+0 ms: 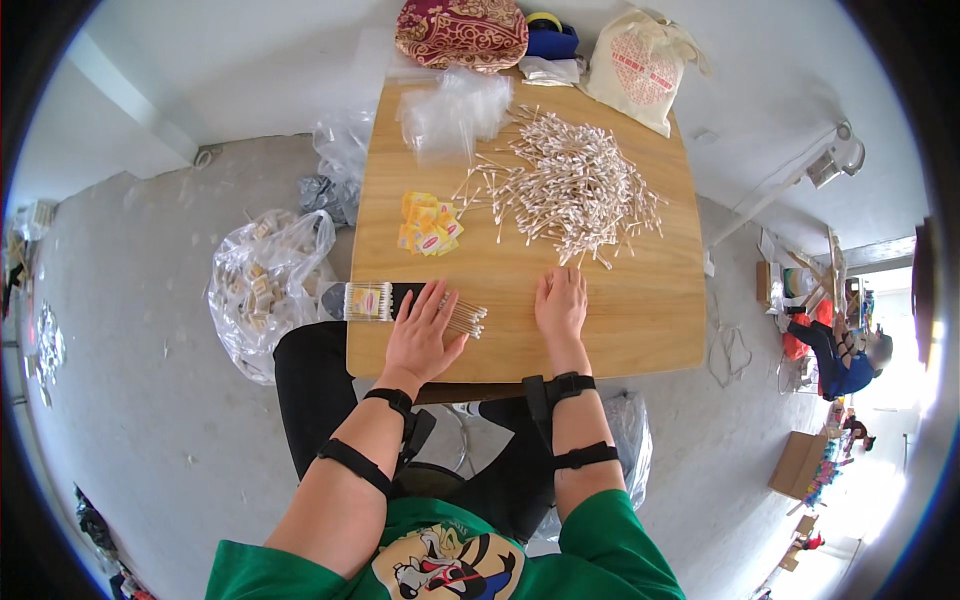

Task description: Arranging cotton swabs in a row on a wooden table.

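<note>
My left hand [424, 338] lies palm down near the table's front left, fingers over a small bundle of cotton swabs [468, 318] whose tips stick out between thumb and forefinger. Beside it, at the left edge, a clear packet of cotton swabs [367, 301] with a yellow card inside rests next to a dark flat thing partly under my fingers. My right hand [562, 304] rests on the wood with its fingers curled together; whether anything is between them is hidden. Just beyond it spreads a big heap of loose cotton swabs [580, 185].
Yellow cards [430, 225] and clear plastic bags [455, 112] lie on the wooden table [640, 320]. At its back stand a red patterned bundle [462, 32] and a cream cloth bag [642, 68]. A clear sack of filled packets [265, 290] sits on the floor at left. Another person [850, 362] sits far right.
</note>
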`<state>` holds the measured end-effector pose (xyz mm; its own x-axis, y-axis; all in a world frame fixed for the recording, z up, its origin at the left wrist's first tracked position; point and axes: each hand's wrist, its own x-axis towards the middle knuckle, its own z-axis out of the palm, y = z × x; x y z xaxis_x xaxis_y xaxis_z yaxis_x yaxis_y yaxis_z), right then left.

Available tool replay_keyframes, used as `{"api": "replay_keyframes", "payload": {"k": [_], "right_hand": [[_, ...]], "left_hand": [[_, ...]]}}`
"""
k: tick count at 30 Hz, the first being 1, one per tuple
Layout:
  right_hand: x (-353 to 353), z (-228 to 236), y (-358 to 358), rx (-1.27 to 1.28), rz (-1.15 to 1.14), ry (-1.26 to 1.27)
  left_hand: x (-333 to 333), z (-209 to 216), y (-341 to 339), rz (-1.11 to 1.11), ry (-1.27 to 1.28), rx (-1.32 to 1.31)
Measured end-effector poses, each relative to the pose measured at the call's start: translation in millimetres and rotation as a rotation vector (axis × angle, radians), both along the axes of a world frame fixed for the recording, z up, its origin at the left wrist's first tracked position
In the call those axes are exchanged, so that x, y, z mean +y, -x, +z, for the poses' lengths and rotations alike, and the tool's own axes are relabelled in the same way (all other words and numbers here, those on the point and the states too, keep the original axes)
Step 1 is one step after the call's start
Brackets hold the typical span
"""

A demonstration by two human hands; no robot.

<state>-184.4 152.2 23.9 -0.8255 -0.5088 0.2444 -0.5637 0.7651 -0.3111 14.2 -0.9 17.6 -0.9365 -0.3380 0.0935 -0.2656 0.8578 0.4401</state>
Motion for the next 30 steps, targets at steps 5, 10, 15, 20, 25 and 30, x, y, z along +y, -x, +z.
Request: {"api": "replay_keyframes", "payload": {"k": [5, 10, 15, 20, 25, 30], "right_hand": [[1, -10, -23, -0.035, 0.037, 0.105], [-15, -8, -48, -0.062, 0.126, 0.204], [-34, -1, -57, -0.258, 0.269, 0.347], [-38, -4, -49, -0.324, 0.145, 0.402], [-48, -2, -49, -0.249, 0.211, 0.364], [-48, 7, -56, -0.192, 0.176, 0.330]], "left_hand": [[-1, 1, -1, -0.005, -0.032, 0.018], [0, 3, 0, -0.008, 0.004, -0.010], [-1, -2, 0, 0.002, 0.004, -0.004], [0, -3, 0, 0.009, -0.021, 0.020], [0, -2, 0, 0.020, -0.023, 0.016], [1, -6, 1, 0.034, -0.056, 0.042]]}}
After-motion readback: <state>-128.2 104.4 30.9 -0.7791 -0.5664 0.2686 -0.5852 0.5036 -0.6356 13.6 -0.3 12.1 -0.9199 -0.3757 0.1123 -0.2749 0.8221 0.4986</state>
